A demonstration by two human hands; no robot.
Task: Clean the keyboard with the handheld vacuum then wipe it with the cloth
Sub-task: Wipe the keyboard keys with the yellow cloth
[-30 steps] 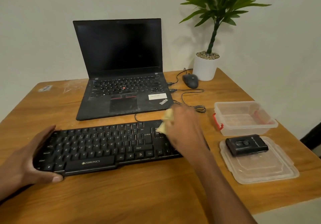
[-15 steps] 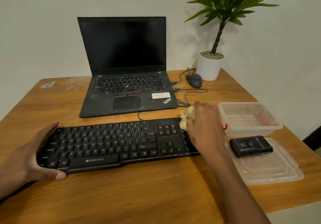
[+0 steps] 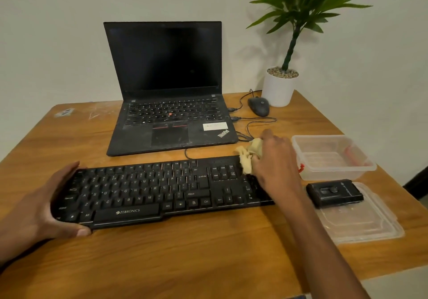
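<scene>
Keyboard (image 3: 148,192): lower centre of the frame, flat on the worktop (image 3: 185,257).
Left hand (image 3: 44,208): grips the keyboard's left end.
Right hand (image 3: 275,162): clutches the cloth (image 3: 246,157) on the keyboard's right end.

Black keyboard (image 3: 150,192), pale yellow cloth (image 3: 249,156), white pot (image 3: 279,90)

Matt black plastic keyboard (image 3: 162,192), crumpled yellow cloth (image 3: 249,155), grained wooden table (image 3: 185,257), clear glossy plastic container (image 3: 333,157).

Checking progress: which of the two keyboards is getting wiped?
The separate black keyboard nearest the person; the right hand presses the cloth on it.
</scene>
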